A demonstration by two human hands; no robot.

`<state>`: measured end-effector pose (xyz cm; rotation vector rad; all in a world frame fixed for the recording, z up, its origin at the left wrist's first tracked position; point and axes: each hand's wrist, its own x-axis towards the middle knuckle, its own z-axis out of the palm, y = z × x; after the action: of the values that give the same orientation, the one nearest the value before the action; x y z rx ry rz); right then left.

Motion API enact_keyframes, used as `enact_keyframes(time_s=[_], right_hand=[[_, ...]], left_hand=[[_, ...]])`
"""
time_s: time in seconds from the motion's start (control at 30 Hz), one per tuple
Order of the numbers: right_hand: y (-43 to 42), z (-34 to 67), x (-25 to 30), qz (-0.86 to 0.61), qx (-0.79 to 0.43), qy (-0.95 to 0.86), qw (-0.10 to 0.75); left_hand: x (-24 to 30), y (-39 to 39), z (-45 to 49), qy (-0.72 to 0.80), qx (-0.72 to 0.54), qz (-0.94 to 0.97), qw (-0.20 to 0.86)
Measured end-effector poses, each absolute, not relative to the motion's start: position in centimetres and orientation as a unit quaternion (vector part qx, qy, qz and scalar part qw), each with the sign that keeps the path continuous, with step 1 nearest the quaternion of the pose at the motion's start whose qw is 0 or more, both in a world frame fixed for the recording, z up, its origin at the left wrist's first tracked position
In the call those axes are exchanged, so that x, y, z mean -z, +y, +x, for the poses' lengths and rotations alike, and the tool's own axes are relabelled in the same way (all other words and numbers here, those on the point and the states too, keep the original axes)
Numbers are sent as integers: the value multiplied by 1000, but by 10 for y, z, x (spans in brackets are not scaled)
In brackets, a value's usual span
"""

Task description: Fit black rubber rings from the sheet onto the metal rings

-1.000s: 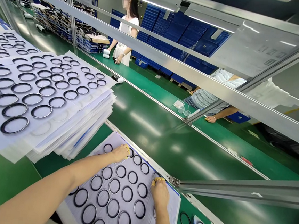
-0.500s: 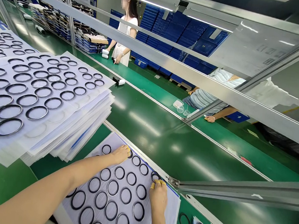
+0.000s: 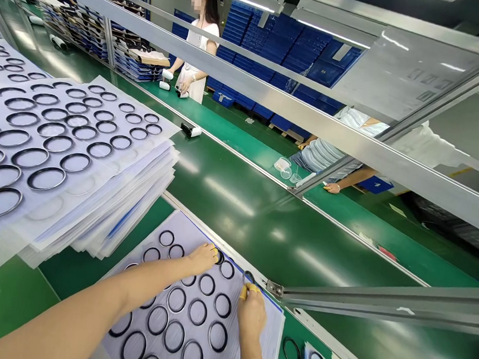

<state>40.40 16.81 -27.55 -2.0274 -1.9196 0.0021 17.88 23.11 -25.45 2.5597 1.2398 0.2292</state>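
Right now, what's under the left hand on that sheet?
The left hand rests on a white sheet of black rings. Rings show around the hand and at its fingertips, but whatever lies directly beneath the palm is covered and cannot be seen.

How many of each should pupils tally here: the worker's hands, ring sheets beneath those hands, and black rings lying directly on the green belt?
Hands (left hand, right hand): 2
Sheet of black rings: 1
Black ring on the belt: 1
Total: 4

Noted across the green conveyor belt [image 3: 236, 213]: one co-worker [image 3: 198, 47] standing before stacked blue crates [image 3: 293, 50], another [image 3: 321, 156] in a striped top, aluminium rail [image 3: 392, 154] overhead.
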Motion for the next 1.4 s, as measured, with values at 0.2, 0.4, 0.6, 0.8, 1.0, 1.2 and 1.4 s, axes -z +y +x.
enact_keyframes(time_s=[0.2, 0.4, 0.6, 0.8, 1.0, 1.2, 1.4], right_hand=[[175, 370, 267, -666, -116, -708, 205], [182, 354, 251, -667, -259, -641, 277], [168, 345, 222, -665, -407, -454, 430], [95, 298, 174, -548, -585, -308, 513], [27, 260, 135, -447, -673, -211, 551], [0, 240, 118, -410, -695, -191, 559], [-17, 220, 119, -436, -687, -199, 546]], left_hand=[[236, 231, 177, 474, -124, 841, 229], [193, 217, 158, 535, -204, 729, 374], [142, 182, 126, 480, -261, 592, 593], [95, 145, 106, 344, -244, 505, 753], [77, 116, 102, 311, -227, 499, 776], [78, 82, 97, 356, -248, 542, 720], [76, 56, 85, 433, -224, 697, 526]])
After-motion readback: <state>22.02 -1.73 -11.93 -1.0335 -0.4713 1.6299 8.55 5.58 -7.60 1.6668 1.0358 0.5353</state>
